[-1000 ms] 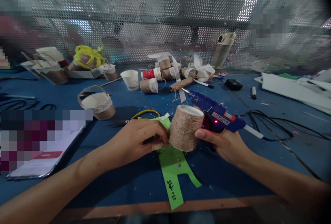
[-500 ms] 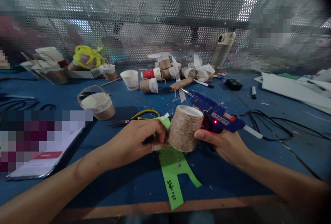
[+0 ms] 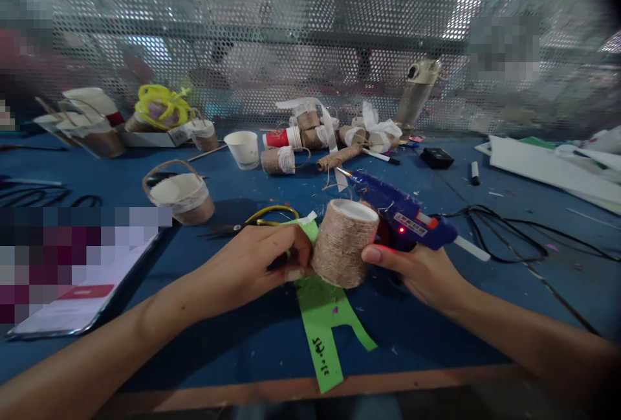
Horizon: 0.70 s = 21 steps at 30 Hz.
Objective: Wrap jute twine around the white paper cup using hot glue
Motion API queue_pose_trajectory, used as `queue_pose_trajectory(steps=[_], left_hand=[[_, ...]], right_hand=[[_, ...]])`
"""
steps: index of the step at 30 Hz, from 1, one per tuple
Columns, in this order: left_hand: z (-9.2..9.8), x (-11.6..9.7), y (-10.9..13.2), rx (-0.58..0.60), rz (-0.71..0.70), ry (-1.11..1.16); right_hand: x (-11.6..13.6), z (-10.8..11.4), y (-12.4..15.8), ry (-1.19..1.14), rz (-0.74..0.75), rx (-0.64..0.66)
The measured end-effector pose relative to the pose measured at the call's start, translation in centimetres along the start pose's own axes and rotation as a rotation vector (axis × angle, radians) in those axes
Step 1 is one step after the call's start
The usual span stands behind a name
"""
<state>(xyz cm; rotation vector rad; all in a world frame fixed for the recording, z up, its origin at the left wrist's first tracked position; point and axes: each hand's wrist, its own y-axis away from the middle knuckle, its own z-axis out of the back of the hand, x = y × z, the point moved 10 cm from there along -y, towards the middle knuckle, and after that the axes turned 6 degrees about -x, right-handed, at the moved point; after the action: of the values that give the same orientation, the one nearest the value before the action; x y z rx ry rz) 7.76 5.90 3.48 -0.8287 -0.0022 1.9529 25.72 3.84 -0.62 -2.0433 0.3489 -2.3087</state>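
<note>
A twine-wrapped cup [image 3: 344,245], white inside, is held slightly tilted above the blue table. My right hand [image 3: 422,268] is closed round a blue glue gun [image 3: 388,203] with a lit red light, its thumb against the cup's right side. The nozzle points up and left, behind the cup. My left hand [image 3: 272,255] has its fingers curled and pinched at the cup's lower left side; whatever lies between the fingertips is too small to make out. Under the cup lies a green paper piece [image 3: 320,336] with black writing.
Yellow-handled scissors [image 3: 272,216] lie behind my left hand. A small basket [image 3: 191,203] and a phone or tablet [image 3: 92,290] are at the left. Behind are a white cup [image 3: 242,150], a twine roll [image 3: 339,158] and several wrapped cups. A black cable [image 3: 504,248] runs at the right.
The cup and the glue gun have shifted very slightly left and down in view. Both hands keep nearly the same pose.
</note>
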Motion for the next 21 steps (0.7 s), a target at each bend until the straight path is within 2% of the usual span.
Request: queue_pose_trajectory(steps=[11,17,21], left_hand=[[-0.1,0.0,0.1,-0.001,0.006,0.021],[0.0,0.2,0.0,-0.001,0.036,-0.008],[0.0,-0.1,0.1,-0.014,0.005,-0.023]], right_hand=[[-0.3,0.1,0.2,0.003,0.002,0.008],[0.7,-0.3,0.1,-0.007,0.015,0.022],[0.6,-0.2,0.0,0.023,0.010,0.017]])
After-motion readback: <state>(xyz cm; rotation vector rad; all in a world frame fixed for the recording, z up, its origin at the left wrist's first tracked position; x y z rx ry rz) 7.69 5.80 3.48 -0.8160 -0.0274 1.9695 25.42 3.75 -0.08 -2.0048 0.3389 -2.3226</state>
